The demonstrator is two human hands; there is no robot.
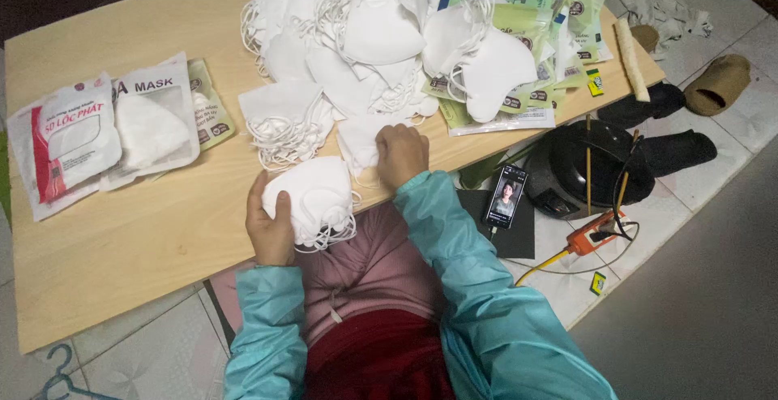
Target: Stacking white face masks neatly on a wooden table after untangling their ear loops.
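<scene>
We held a small stack of white face masks (314, 199) in the left hand (270, 223), its grip closed around the stack's left edge at the near rim of the wooden bench (146, 238), the ear loops hanging loose below. Just to the right of that grip, our right hand (400, 154) lay knuckles-up on a flat white mask (359, 142), fingers curled under; whether its grip was pinching the mask we could not tell.

Beyond the stack, just past the left grip, sat a second bundle of masks (284, 120) with its loops tangled together. Farther out rose a big loose heap of white masks (381, 35), spilling onto a fan of green printed packets (535, 19) to the right of both hands. Well off to the left of the left grip lay three filled mask packets (113, 132), flat on the bench.

To the right of the right grip, off the bench edge, a phone (505, 196) with a lit screen rested on a dark mat on the tiled floor (697, 189), beside a black round cooker (587, 165) and an orange tool (596, 234) with a yellow cord. Teal sleeves (486, 303) covered both our arms.
</scene>
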